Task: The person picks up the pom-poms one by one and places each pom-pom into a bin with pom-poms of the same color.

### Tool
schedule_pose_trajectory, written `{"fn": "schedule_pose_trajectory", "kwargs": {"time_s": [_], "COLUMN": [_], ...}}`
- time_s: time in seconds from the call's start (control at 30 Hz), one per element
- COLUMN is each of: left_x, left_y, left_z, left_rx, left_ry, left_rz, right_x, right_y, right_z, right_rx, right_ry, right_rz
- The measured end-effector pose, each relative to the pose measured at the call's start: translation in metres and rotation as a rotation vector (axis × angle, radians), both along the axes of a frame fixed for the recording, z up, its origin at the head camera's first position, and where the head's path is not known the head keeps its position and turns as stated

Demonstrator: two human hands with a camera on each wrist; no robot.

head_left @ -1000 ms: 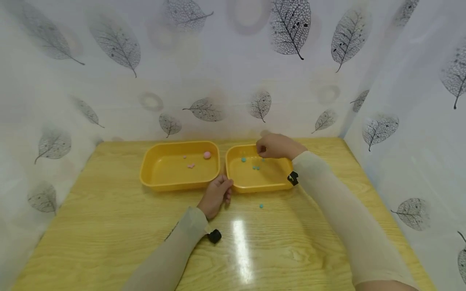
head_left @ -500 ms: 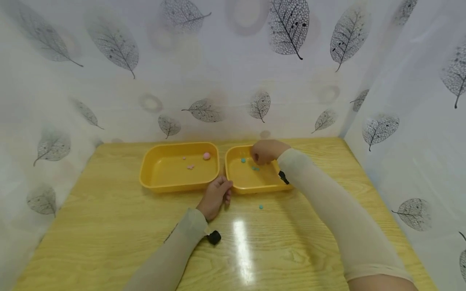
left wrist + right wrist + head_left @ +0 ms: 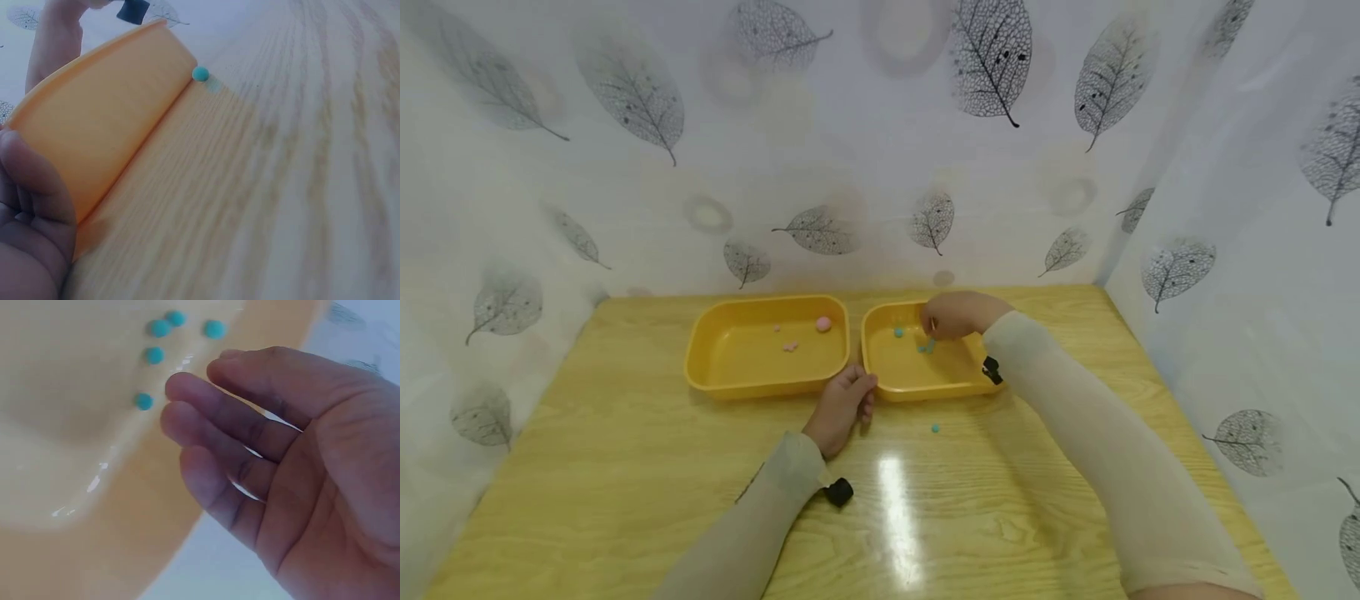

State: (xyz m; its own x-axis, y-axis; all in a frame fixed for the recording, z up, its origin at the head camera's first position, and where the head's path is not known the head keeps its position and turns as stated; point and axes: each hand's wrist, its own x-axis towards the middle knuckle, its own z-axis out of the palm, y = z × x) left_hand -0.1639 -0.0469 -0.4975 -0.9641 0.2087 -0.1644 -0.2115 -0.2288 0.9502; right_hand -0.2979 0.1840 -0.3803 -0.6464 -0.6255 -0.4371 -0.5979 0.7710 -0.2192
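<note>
At the front left corner of the right yellow tray (image 3: 936, 389), my left hand (image 3: 841, 408) pinches the rim; the left wrist view shows the thumb (image 3: 28, 159) against it, while the other fingers are partly hidden. My right hand (image 3: 958, 315) reaches over the same tray's back side. Its fingers are loosely bent, with nothing visible between them. Several small turquoise balls (image 3: 154, 355) lie in the tray beside the fingertips (image 3: 181, 387). One turquoise ball (image 3: 935, 428) sits on the table in front of the tray.
Left of it stands another yellow tray (image 3: 767, 387) holding a pink ball (image 3: 823, 324) and several smaller pink pieces (image 3: 790, 346). Both trays are on a wooden table (image 3: 625, 467). Behind and beside it hangs a white leaf-print curtain (image 3: 850, 150).
My right hand has moved left and lower into the right tray, then slightly back right. A turquoise ball there now lies closer to the others. My left hand stays at the corner.
</note>
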Motion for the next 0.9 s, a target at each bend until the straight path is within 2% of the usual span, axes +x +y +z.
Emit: {"fn": "schedule_pose_trajectory", "kwargs": {"time_s": [0.13,0.2,0.4,0.57,0.73,0.9], "left_x": [0.0,0.0,-0.001,-0.003,-0.003,-0.001], "left_y": [0.0,0.0,0.0,-0.003,-0.002,0.0], "left_z": [-0.003,-0.002,-0.001,0.001,0.001,0.0], "left_rx": [-0.014,-0.022,-0.025,-0.019,-0.035,-0.036], "left_ry": [0.001,0.005,0.014,0.025,0.02,0.004], "left_rz": [0.001,-0.001,-0.003,0.0,0.005,0.011], "right_x": [0.016,0.028,0.059,0.08,0.098,0.11], "right_y": [0.014,0.021,0.039,0.045,0.051,0.052], "right_z": [0.008,0.013,0.013,0.009,0.004,-0.002], "right_rx": [-0.118,-0.167,-0.264,-0.387,-0.495,-0.54], "right_ry": [0.094,0.135,0.212,0.329,0.445,0.476], "right_rz": [0.033,0.021,-0.088,-0.138,-0.126,-0.084]}}
